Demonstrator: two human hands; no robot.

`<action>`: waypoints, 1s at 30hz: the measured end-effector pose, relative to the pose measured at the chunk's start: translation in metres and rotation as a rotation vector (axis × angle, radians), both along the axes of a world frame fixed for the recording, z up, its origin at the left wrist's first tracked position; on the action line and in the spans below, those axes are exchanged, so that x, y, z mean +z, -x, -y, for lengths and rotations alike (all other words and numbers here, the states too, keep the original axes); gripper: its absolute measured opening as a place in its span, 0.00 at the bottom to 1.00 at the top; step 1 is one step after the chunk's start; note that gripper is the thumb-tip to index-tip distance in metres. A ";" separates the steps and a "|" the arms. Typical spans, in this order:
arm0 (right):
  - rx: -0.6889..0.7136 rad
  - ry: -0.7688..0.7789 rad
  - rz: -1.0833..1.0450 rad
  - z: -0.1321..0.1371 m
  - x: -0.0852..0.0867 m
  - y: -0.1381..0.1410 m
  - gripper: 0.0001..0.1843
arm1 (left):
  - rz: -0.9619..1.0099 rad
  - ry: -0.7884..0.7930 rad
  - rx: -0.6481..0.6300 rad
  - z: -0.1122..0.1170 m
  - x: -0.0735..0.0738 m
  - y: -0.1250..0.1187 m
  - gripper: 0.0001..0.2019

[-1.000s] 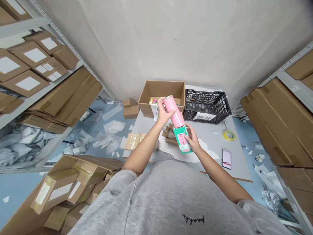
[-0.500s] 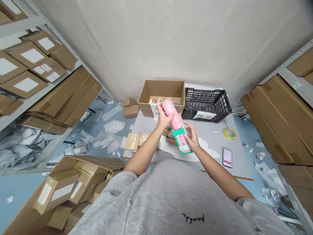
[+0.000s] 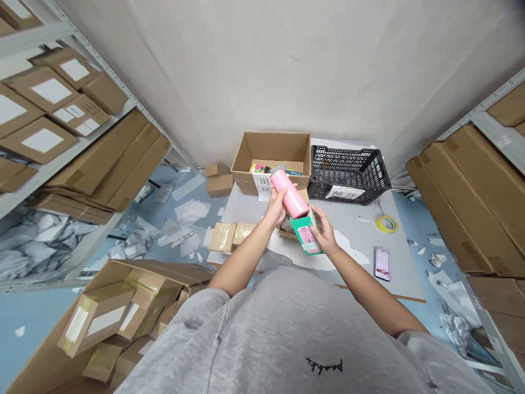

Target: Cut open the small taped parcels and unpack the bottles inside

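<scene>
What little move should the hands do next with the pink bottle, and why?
Probably ease the pink bottle straight down into the green box. The left hand holds it tilted, its base right at the box's open end, while the right hand steadies the box beneath.

The pink bottle (image 3: 289, 193) is a smooth, plain cylinder with a silvery cap at its far end. The left hand (image 3: 275, 206) grips it around the lower body, in the air above the middle of the table (image 3: 361, 235). It is tilted, cap pointing far and left, base pointing near and right.

The green box (image 3: 305, 236) is a small upright carton with a picture of a pink bottle on its front face. The right hand (image 3: 324, 232) holds it from the right side, just near of the bottle. Its far end is open, and the bottle's base sits right at that opening; whether it is inside cannot be told.
</scene>
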State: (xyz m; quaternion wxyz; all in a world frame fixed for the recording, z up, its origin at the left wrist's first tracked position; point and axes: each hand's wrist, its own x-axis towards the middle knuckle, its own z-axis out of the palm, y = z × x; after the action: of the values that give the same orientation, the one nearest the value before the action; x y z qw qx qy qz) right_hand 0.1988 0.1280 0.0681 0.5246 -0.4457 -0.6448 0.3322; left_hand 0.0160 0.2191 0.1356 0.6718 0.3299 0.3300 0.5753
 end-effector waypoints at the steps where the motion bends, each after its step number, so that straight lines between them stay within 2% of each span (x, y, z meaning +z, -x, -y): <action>1: 0.000 -0.002 -0.010 -0.001 -0.001 0.000 0.39 | -0.013 -0.003 0.008 0.000 -0.001 -0.001 0.36; 6: 0.029 0.010 -0.054 -0.008 -0.002 -0.002 0.39 | -0.068 -0.103 0.109 -0.009 -0.007 -0.008 0.40; 9: 0.036 0.052 0.010 -0.011 0.001 -0.004 0.42 | -0.084 -0.146 0.187 -0.014 -0.009 -0.011 0.43; 13: -0.047 0.063 0.193 -0.011 0.007 -0.001 0.62 | -0.167 -0.188 0.258 -0.014 -0.006 -0.017 0.47; 15: -0.129 0.058 0.233 -0.011 0.009 0.004 0.66 | -0.203 -0.238 0.261 -0.013 -0.004 -0.019 0.49; 22: -0.215 0.067 0.218 -0.013 0.003 0.010 0.58 | -0.240 -0.402 0.198 -0.012 0.010 -0.018 0.59; 26: -0.235 0.050 0.205 -0.011 -0.002 0.009 0.56 | -0.249 -0.450 0.154 -0.018 0.020 -0.011 0.57; 30: -0.239 0.038 0.213 -0.008 -0.005 0.009 0.55 | -0.371 -0.504 0.054 -0.025 0.027 -0.002 0.50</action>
State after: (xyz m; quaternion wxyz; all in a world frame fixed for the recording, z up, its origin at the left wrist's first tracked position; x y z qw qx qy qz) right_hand 0.1897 0.1355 0.0635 0.4804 -0.5617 -0.6329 0.2305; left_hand 0.0185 0.2442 0.1630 0.4817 0.5767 0.3024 0.5865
